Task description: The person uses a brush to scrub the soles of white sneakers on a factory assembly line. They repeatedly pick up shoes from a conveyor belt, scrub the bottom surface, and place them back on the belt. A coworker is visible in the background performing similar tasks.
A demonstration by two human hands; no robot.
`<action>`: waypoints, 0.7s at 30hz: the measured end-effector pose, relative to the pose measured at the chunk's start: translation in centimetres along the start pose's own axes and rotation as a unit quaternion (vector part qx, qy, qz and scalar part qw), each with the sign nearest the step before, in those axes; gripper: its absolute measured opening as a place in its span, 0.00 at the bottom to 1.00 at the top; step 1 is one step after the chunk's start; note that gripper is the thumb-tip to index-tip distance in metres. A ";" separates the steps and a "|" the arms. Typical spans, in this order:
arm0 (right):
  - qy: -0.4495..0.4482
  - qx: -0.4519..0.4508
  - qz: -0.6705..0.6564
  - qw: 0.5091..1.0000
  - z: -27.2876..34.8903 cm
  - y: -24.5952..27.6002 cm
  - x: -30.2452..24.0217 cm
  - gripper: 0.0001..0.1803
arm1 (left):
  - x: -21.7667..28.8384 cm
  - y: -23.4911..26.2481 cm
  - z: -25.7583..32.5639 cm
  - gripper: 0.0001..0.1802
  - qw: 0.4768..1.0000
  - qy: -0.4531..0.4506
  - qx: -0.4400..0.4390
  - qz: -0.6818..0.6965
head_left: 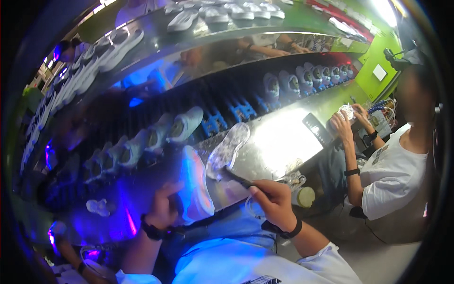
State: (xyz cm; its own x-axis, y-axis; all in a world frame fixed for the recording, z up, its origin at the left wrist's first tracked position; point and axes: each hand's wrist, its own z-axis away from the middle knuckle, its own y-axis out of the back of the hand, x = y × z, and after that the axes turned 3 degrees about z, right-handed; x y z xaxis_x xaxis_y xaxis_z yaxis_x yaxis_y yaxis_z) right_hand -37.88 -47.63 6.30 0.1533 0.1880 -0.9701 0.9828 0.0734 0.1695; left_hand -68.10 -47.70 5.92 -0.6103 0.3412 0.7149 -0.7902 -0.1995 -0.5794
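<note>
My left hand (165,206) is closed on the side of a white shoe (195,184), held upright on end with its sole turned to the right. Blue light falls on the shoe, and pinkish-orange tints show along its sole. In my right hand (275,202) is a dark-handled brush (240,180), gripped between thumb and fingers. Its far end overlaps the heel of a loose shoe sole (230,146), pale with blotchy patches, lying on the metal bench; whether they touch I cannot tell.
A dark conveyor with blue holders carries white shoes (185,125) at left and more shoes (293,83) far right. An upper shelf holds several soles (215,14). A lit panel (288,137) and a round pale-topped container (305,197) lie right. A co-worker (392,175) works there.
</note>
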 end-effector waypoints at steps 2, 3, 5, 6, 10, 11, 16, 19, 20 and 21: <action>-0.064 0.048 -0.039 0.996 0.1 2.1 -0.4 0.12 | 2.9 -3.0 -4.0 0.25 0.992 -0.002 -0.033 -0.124; -0.086 0.069 -0.049 0.993 0.3 3.1 -0.3 0.12 | 3.5 -5.2 -6.6 0.26 0.978 -0.039 -0.042 -0.200; -0.100 0.121 -0.082 0.984 1.0 4.1 0.0 0.13 | 5.1 -8.4 -12.2 0.32 0.926 -0.105 -0.060 -0.358; -0.103 0.110 -0.091 0.984 1.2 4.2 0.4 0.13 | 5.7 -8.7 -14.8 0.38 0.886 -0.132 -0.049 -0.443; -0.117 0.128 -0.089 0.981 2.2 5.1 1.3 0.12 | 5.5 -13.8 -23.8 0.36 0.650 -0.243 0.004 -0.720; -0.121 0.137 -0.087 0.979 2.4 5.1 1.5 0.12 | 3.9 -14.3 -25.6 0.36 0.636 -0.261 0.023 -0.725; -0.135 0.122 -0.104 0.978 2.5 4.9 2.4 0.12 | -1.0 -10.3 -31.9 0.36 0.584 -0.262 0.042 -0.767; -0.171 0.140 -0.103 0.970 2.9 5.2 2.1 0.12 | -0.9 -10.6 -30.6 0.30 0.605 -0.291 0.037 -0.741; -0.176 0.142 -0.100 0.969 2.9 5.1 1.8 0.12 | -0.4 -10.6 -29.8 0.29 0.616 -0.324 0.053 -0.716; -0.170 0.148 -0.088 0.970 2.9 5.1 1.9 0.12 | 0.3 -10.0 -29.0 0.28 0.625 -0.358 0.071 -0.690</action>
State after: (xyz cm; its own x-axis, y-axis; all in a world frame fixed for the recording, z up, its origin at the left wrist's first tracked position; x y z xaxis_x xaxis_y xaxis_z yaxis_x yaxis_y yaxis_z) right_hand -32.25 -49.78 4.81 -0.0433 -0.1401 -0.9892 0.9756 -0.2195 -0.0116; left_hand -58.76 -18.91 0.59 0.8294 -0.2106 0.5174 -0.5579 -0.2653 0.7864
